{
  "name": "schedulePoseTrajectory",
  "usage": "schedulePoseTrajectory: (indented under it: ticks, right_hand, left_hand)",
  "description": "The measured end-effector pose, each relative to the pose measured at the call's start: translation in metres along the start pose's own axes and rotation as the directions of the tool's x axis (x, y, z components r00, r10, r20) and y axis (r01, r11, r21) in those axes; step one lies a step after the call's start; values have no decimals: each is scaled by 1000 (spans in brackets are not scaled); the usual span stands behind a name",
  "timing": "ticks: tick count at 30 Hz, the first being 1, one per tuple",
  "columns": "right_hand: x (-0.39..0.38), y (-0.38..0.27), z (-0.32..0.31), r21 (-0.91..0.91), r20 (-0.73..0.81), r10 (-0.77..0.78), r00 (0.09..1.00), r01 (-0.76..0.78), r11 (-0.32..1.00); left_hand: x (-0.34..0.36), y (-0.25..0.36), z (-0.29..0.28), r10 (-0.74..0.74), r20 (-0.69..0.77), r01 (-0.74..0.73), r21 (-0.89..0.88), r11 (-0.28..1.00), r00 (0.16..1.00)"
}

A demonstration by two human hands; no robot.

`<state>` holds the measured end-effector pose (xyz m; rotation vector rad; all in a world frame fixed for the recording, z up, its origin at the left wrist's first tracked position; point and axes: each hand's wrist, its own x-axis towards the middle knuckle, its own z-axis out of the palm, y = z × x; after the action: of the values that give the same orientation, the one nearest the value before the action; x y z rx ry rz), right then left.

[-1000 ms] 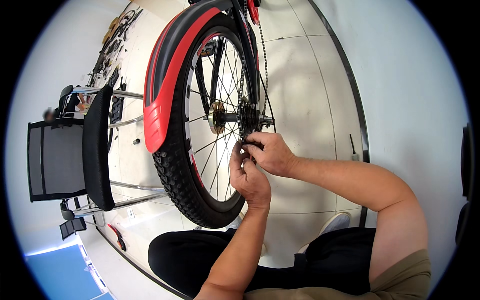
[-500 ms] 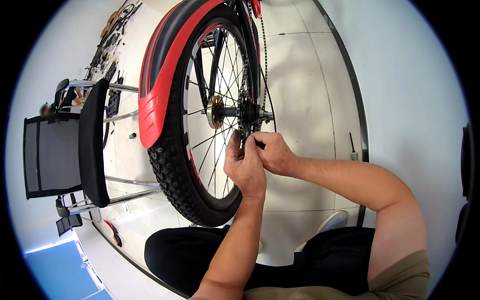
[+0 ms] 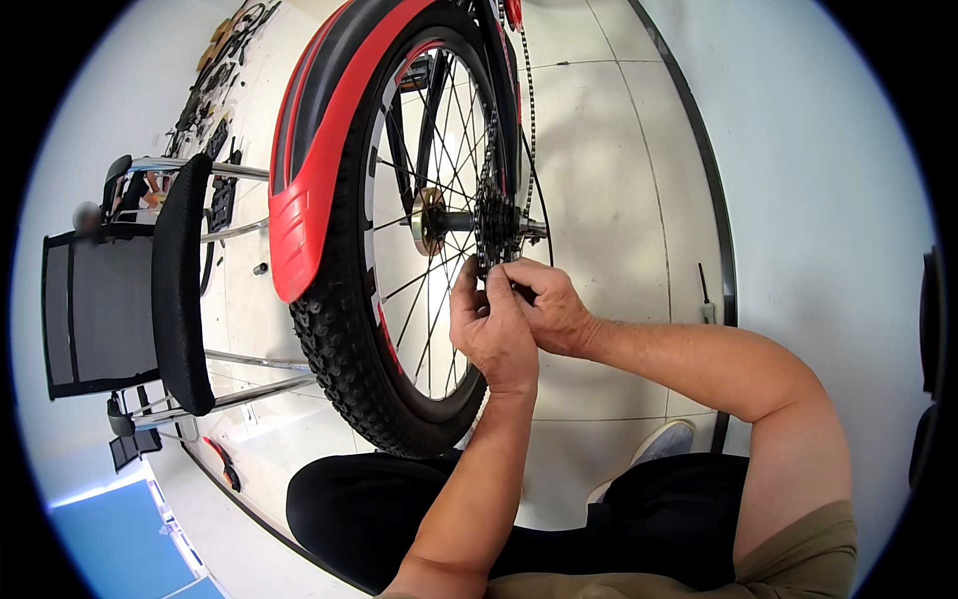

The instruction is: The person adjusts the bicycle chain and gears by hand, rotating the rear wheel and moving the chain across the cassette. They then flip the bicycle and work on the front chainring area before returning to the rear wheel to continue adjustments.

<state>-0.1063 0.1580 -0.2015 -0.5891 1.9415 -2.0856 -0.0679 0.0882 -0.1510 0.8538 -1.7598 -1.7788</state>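
Both my hands meet just under the sprocket cassette (image 3: 493, 225) of a bicycle's rear wheel. My left hand (image 3: 496, 334) is closed, with thumb and forefinger raised at the spokes' side of the cassette. Against it from the right, my right hand (image 3: 559, 311) pinches with bent fingers. Dark links of the bicycle chain seem to run between the fingertips, though the fingers mostly hide them. Another run of the chain (image 3: 531, 125) hangs down right of the black frame. The wheel's knobby tyre (image 3: 344, 369) stands upright, partly covered by a red and black mudguard (image 3: 299, 228).
A black office chair (image 3: 182, 290) with chrome legs stands left of the wheel. Loose parts and tools (image 3: 205, 120) lie on the tiled floor at far left. A red-handled tool (image 3: 228, 464) lies near the skirting. To the right, a thin screwdriver-like tool (image 3: 707, 299) rests by the wall.
My hands stay together under the cassette, with only slight finger shifts. The wheel's lower part and the mudguard appear slightly further left and lower.
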Motion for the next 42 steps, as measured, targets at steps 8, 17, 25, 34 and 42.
schedulePoseTrajectory:
  ticks: [8,17,25,34,42]
  right_hand:
    - [2,4,2,33,17,69,997,-69,997]
    - [-3,3,7,39,-68,190,979,-188,981]
    - [-5,1,10,-35,-197,195,961,-206,978]
    - [-7,-3,9,-16,-85,281,956,-284,959]
    - [-12,3,22,17,-10,363,932,-363,932]
  left_hand:
    - [5,-13,1,18,-101,-25,-72,997,995]
    - [9,-4,1,-83,-57,80,-54,995,995]
    - [12,-12,5,-30,-93,18,-127,992,995]
    - [-4,-5,1,-4,-67,-1,-74,997,998]
    - [-52,40,-6,-53,52,43,170,985,997]
